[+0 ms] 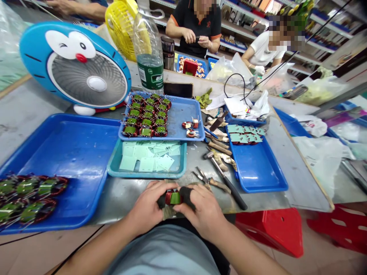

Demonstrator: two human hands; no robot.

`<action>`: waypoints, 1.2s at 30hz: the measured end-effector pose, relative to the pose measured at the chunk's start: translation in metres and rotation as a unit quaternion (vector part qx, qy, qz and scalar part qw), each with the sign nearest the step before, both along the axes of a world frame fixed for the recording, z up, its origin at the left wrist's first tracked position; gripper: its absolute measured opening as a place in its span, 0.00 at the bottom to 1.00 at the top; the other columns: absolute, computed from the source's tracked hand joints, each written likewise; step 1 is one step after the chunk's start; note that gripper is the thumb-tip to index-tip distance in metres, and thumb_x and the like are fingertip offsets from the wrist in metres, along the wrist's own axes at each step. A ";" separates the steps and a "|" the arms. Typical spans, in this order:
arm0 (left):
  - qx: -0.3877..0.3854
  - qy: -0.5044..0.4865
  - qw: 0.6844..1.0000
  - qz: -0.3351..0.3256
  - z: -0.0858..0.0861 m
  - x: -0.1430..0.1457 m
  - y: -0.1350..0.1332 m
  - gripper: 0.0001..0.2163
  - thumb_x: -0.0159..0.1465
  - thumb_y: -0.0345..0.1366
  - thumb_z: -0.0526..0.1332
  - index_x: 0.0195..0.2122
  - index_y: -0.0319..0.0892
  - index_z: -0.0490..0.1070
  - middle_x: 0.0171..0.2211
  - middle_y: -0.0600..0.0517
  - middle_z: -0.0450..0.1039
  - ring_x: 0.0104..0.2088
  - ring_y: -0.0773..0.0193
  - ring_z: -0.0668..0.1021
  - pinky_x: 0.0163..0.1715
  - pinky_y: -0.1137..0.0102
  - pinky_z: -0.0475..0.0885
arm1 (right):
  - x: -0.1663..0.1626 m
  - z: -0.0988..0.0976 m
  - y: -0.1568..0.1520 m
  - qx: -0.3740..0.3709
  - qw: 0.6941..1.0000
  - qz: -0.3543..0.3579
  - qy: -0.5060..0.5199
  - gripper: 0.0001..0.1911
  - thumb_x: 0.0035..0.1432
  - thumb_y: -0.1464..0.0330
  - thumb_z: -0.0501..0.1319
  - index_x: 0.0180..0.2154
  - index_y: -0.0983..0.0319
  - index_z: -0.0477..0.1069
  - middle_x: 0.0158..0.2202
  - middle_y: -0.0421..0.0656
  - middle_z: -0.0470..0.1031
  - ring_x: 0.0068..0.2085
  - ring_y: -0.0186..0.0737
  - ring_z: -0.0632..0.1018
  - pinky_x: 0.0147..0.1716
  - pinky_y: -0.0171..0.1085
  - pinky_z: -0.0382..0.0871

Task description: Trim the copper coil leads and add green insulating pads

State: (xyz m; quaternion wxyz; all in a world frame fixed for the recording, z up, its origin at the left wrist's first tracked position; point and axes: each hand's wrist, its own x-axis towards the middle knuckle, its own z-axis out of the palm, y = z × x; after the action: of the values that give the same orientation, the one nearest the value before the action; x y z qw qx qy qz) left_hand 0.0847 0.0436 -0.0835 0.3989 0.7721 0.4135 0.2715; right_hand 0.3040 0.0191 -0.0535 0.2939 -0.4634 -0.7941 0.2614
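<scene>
Between my two hands, at the table's front edge, is a toroidal coil (pixel 173 198) with dark red copper windings and a green middle. My left hand (pixel 150 202) grips its left side, with something black around the thumb. From the right, my right hand (pixel 200 206) closes on the same coil, black covering a finger there too. Just beyond my hands lies a teal tray (pixel 110 170) of pale green cards (pixel 147 158). Pliers (pixel 202 175) and a hammer (pixel 225 179) rest close to my right hand.
A blue tray (pixel 183 103) holds rows of green-centred coils. Larger coils (pixel 34 191) sit in the left blue tray (pixel 71 145); card-topped coils (pixel 246 134) are in the right tray (pixel 260 168). A blue fan (pixel 88 68) and water bottle (pixel 149 53) stand behind. Two people work opposite.
</scene>
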 end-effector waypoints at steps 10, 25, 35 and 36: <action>-0.019 0.014 0.999 0.021 -0.010 -0.008 -0.006 0.34 0.61 0.45 0.74 0.64 0.50 0.62 0.59 0.47 0.74 0.58 0.50 0.77 0.58 0.59 0.71 | 0.009 0.011 0.001 -0.058 0.998 0.002 0.001 0.33 0.60 0.63 0.73 0.62 0.59 0.65 0.58 0.49 0.74 0.57 0.52 0.74 0.57 0.49 0.69; -0.046 -0.015 0.999 -0.024 0.006 0.003 0.007 0.14 0.64 0.48 0.69 0.43 0.46 0.76 0.37 0.52 0.77 0.39 0.54 0.77 0.42 0.62 0.67 | -0.009 0.022 0.024 -0.005 0.990 0.116 -0.082 0.07 0.69 0.66 0.65 0.39 0.63 0.73 0.51 0.48 0.78 0.46 0.48 0.74 0.48 0.48 0.71; -0.051 -0.004 0.999 0.012 0.011 0.001 -0.010 0.27 0.63 0.46 0.72 0.61 0.49 0.68 0.57 0.46 0.74 0.55 0.50 0.77 0.55 0.59 0.71 | 0.071 -0.005 -0.005 -0.024 0.967 -0.186 -0.175 0.23 0.76 0.60 0.51 0.65 0.63 0.60 0.62 0.54 0.69 0.61 0.47 0.73 0.59 0.43 0.70; -0.054 -0.001 0.998 0.010 0.011 0.001 -0.009 0.23 0.64 0.46 0.71 0.59 0.50 0.70 0.54 0.47 0.75 0.53 0.51 0.78 0.54 0.59 0.72 | 0.085 -0.011 -0.006 -0.031 0.952 -0.216 -0.212 0.19 0.75 0.64 0.50 0.60 0.65 0.66 0.59 0.57 0.71 0.59 0.51 0.74 0.59 0.47 0.70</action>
State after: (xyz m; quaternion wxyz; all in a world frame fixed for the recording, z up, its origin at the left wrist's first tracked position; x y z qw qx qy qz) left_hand 0.0857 0.0347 -0.0723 0.4377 0.7447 0.4351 0.2538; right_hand 0.3886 0.0133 -0.0644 0.1537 -0.6777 -0.7104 0.1116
